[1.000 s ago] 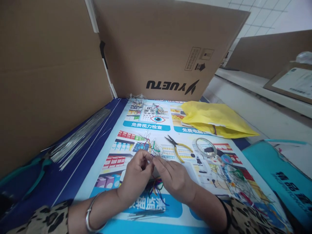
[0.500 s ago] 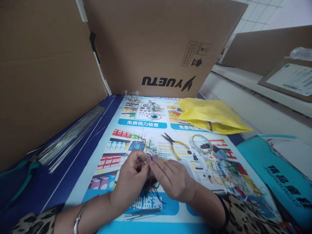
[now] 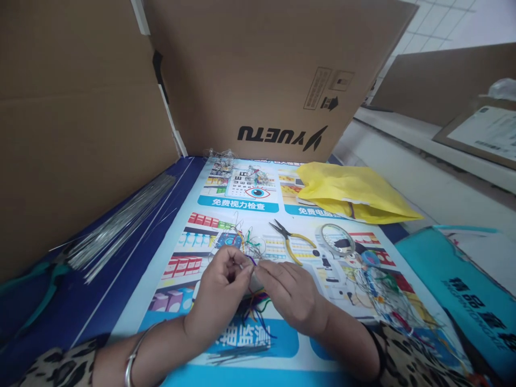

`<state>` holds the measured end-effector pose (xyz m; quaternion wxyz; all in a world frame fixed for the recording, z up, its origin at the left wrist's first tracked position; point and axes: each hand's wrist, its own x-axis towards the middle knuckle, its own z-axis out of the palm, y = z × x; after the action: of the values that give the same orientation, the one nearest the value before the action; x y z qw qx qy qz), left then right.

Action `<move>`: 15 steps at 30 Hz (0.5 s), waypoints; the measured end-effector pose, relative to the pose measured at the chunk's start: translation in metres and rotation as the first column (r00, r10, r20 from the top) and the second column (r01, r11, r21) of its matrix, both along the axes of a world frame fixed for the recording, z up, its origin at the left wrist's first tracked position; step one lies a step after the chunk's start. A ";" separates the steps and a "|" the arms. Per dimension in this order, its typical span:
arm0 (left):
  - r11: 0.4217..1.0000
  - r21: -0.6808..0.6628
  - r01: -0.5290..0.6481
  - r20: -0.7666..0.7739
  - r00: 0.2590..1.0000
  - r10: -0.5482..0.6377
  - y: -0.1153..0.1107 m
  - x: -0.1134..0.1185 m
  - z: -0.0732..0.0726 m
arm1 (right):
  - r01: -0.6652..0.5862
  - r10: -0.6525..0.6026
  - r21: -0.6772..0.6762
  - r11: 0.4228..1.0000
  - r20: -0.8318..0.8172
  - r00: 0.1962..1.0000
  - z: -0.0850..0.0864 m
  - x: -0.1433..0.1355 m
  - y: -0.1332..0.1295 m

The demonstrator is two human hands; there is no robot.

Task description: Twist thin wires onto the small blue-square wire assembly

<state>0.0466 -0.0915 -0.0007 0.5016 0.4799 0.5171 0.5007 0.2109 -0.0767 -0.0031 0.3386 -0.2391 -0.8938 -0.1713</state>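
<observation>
My left hand (image 3: 226, 277) is closed in a pinch, with a thin purple strand (image 3: 252, 260) at its fingertips. Close beside it, my right hand (image 3: 292, 295) has its fingers pressed together, its fingertips meeting the same strand. Below the hands lies a bunch of coloured strands (image 3: 258, 312), partly hidden by them. Just beyond my fingers is a tangle of thin wire with coloured bits (image 3: 252, 242). Pliers with yellow handles (image 3: 300, 237) rest on the printed sheet, jaws pointing away to the left. Short dark wire pieces (image 3: 237, 352) lie nearest to me.
At the left are a bundle of straight silvery wires (image 3: 124, 220) and green-handled scissors (image 3: 44, 295). To the right sit a round clear roll (image 3: 337, 239), a coloured wire tangle (image 3: 387, 295), a yellow bag (image 3: 355, 188) and a teal bag (image 3: 455, 285). Cardboard (image 3: 258, 70) walls the back.
My fingertips have moved slightly apart, showing more of the purple strand between them. The whole view has shifted a little; the pliers and bags lie as before.
</observation>
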 end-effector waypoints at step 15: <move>1.000 0.025 -0.015 -0.051 0.999 0.016 0.002 0.000 0.000 | 0.049 -0.052 -0.037 0.998 -0.072 0.996 -0.008 0.000 0.009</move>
<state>0.0468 -0.0897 -0.0011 0.4783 0.4948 0.5271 0.4986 0.2110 -0.0678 -0.0114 0.3621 -0.2736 -0.8774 -0.1553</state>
